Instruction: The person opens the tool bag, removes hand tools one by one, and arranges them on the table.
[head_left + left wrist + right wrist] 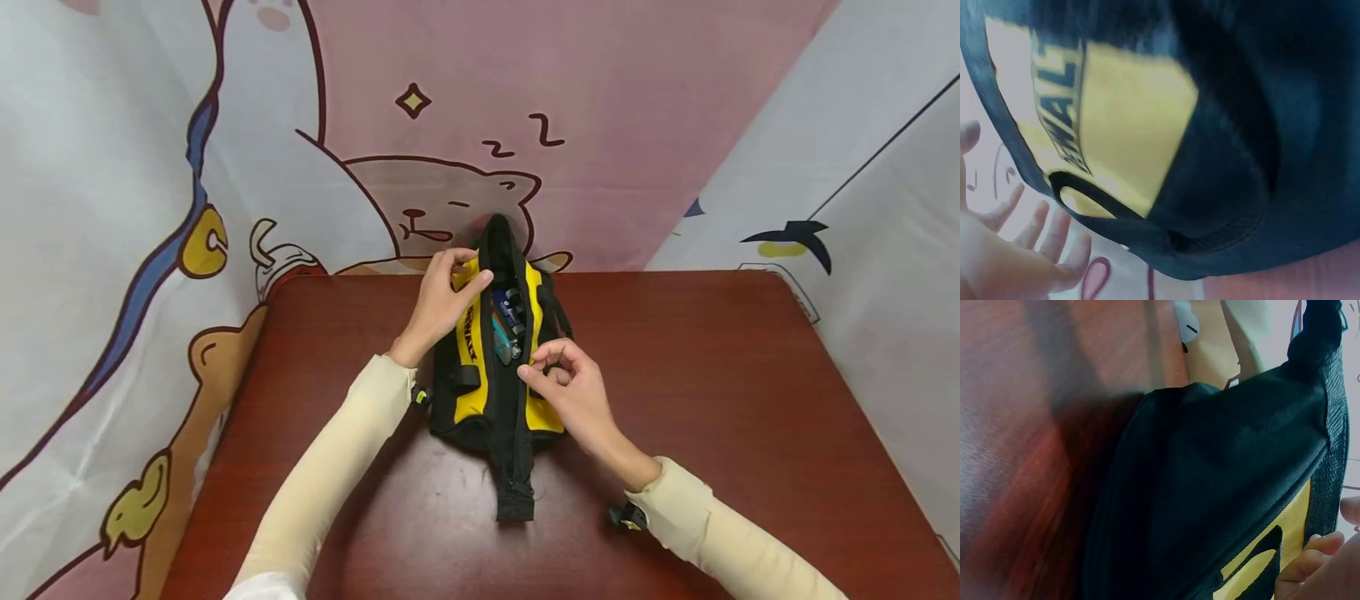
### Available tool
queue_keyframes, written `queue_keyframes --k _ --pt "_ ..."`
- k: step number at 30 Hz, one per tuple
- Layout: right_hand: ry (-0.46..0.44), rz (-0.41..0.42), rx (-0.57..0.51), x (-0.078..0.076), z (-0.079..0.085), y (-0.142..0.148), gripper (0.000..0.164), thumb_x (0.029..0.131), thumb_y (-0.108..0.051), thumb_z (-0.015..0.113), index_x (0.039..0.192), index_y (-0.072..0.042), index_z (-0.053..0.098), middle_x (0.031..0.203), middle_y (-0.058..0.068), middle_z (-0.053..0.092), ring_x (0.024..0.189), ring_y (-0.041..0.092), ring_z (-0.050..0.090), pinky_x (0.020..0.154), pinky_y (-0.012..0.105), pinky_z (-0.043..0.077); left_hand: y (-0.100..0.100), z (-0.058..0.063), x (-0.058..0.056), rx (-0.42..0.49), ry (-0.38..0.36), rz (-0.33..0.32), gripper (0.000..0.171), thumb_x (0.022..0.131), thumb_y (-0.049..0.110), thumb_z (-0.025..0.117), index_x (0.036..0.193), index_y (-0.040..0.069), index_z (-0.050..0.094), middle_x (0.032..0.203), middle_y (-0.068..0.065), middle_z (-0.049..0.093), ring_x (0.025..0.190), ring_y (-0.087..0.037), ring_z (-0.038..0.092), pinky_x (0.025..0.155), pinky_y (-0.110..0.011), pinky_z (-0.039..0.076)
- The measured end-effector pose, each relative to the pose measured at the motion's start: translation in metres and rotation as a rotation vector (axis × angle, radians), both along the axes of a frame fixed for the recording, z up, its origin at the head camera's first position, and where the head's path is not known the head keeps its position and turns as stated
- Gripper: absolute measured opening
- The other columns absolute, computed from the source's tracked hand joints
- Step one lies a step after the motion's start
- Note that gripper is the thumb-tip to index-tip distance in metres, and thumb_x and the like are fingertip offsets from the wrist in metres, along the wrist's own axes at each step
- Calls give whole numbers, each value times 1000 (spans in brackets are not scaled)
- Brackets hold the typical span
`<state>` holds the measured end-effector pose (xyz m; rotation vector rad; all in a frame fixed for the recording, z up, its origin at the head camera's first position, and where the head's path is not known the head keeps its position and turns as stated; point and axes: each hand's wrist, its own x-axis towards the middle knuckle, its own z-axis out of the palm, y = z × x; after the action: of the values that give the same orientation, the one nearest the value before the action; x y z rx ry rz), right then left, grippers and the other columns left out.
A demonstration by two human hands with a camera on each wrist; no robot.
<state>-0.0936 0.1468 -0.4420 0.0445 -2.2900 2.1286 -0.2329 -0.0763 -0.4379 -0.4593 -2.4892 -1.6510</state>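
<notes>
Fingers (1054,234) of the left hand (435,302) are loosely bent and spread, with nothing plainly gripped; they lie at the left side of the opening of a black and yellow DEWALT tool bag (471,404), though whether they touch its edge cannot be told. On the opposite side, the right hand (581,396) pinches the black band (1329,487) along the bag's opening between thumb and curled forefinger. The bag sits on a reddish-brown table (720,400), towards its far edge, with its mouth parted. Inside lie a teal item (499,337) and, just beyond it, a dark blue item (507,308), both too small to identify surely. A black tab (515,505) extends from the near end of the bag over the table. Carrying loops show on its flanks, the left one (463,379) beneath the lettering. Both forearms wear cream sleeves (330,467), and a small dark device (628,517) sits at the right wrist. Behind the table hangs a printed cloth (600,167) with a sleeping cartoon bear (450,200).
</notes>
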Motion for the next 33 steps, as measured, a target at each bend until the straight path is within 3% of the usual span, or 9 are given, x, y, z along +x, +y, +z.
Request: queue_keyframes --k 3,7,12,19,23,26,29,33 --pt "6 16 23 -5 0 -4 27 96 -7 85 113 3 66 97 5 64 54 11 43 52 20 37 1 6 17 -49 -11 -23 58 105 33 77 153 6 57 153 -16 50 135 -35 55 120 -53 48" --pt "9 36 42 -9 0 -3 30 94 -7 86 113 2 64 100 11 62 55 11 45 52 21 38 6 14 30 -112 7 -71 64 99 30 83 154 7 58 154 -17 49 136 -38 55 119 -53 49" --pt "8 33 57 -13 2 -2 31 91 -3 87 111 0 63 100 16 60 57 9 46 53 19 39 6 17 40 -163 32 -91 62 97 25 85 151 6 60 152 -18 50 133 -38 56 115 -53 51" --pt "-4 51 60 -12 5 3 31 92 -1 84 111 0 60 90 8 59 56 9 46 55 19 42 1 14 52 -134 68 -110 52 96 21 80 145 9 68 144 -22 54 127 -40 57 112 -57 51" --pt "-26 59 31 -11 4 11 29 94 3 80 112 2 57 82 5 58 54 9 47 52 20 42 -4 13 59 -132 62 -84 49 95 15 75 144 11 71 140 -19 55 122 -39 59 110 -57 53" --pt "-48 62 16 -11 3 17 29 94 6 78 112 3 54 77 3 58 51 10 48 46 20 41 -12 15 64 -176 41 -52 52 94 13 73 146 14 70 128 -15 57 109 -37 61 95 -51 56" --pt "-58 50 24 -10 3 23 30 94 7 77 111 3 52 74 2 59 51 11 51 44 22 43 -21 18 69 -250 42 -25 55 93 15 72 148 18 68 111 -10 58 92 -32 59 76 -43 50" --pt "-64 31 29 -8 3 31 31 93 9 76 110 4 51 72 2 59 51 13 55 44 24 48 -33 21 72 -293 66 -8 58 90 10 72 148 17 67 97 -7 57 78 -24 55 68 -38 46"
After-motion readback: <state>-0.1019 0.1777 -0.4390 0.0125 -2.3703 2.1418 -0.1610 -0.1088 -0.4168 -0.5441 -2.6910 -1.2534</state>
